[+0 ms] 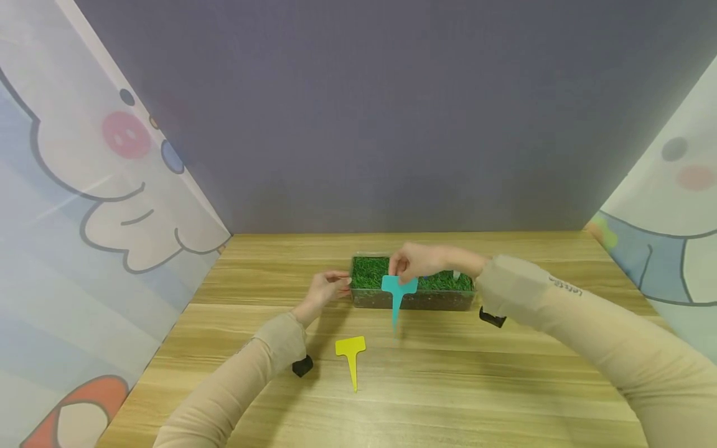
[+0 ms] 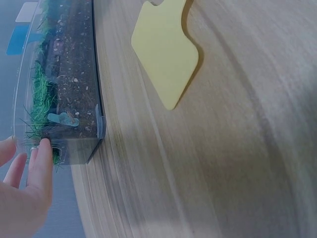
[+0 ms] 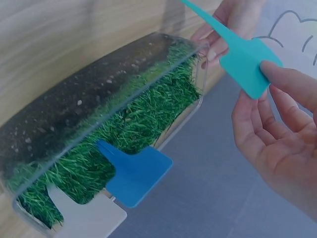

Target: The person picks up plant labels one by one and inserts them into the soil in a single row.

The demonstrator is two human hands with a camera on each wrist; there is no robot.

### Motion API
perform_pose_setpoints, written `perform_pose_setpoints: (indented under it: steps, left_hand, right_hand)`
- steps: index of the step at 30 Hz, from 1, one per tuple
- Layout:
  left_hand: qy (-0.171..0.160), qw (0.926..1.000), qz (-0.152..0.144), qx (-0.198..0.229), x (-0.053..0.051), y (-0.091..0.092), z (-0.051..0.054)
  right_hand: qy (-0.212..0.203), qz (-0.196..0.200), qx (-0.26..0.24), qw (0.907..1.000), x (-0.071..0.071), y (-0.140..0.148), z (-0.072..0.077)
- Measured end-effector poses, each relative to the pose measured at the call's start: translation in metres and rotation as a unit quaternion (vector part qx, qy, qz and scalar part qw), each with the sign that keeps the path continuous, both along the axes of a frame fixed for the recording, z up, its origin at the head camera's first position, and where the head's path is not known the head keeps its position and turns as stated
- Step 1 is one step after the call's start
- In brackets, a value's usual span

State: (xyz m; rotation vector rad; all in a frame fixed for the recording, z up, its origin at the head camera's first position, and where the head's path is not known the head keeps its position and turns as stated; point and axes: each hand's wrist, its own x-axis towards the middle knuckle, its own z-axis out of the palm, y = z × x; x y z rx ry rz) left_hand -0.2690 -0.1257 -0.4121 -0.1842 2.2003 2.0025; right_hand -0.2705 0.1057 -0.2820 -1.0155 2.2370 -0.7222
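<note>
My right hand (image 1: 417, 258) pinches a turquoise T-shaped plant label (image 1: 399, 286) by its wide head, thumb on one face and fingers behind. The label's pointed stem hangs down in front of a clear rectangular planter box (image 1: 372, 300), apart from it. Dark soil (image 3: 69, 99) and green grass (image 3: 163, 106) fill the box. A blue label (image 3: 141, 173) and a white label (image 3: 91, 218) stand in the grass, seen in the right wrist view. My left hand (image 1: 325, 289) rests its extended fingers against the box's left end.
On the wooden table (image 1: 448, 386) a yellow T-shaped label (image 1: 351, 348) lies in front of the box, its tip toward me. A grey panel (image 1: 392, 124) rises behind the table. Cartoon-printed walls (image 1: 73, 186) flank both sides.
</note>
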Motion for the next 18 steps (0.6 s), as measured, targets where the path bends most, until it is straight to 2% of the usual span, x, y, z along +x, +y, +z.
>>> perform_pose_setpoints:
  steps: [10, 18]
  left_hand:
    - [-0.004, 1.0, 0.006, -0.001, -0.001, -0.001, -0.002]
    - [0.0, 1.0, 0.004, 0.0, -0.001, -0.001, -0.001]
  right_hand:
    - [0.054, -0.02, 0.014, 0.9983, -0.009, -0.003, 0.014]
    - [0.074, -0.054, 0.015, 0.9957, -0.018, -0.007, 0.021]
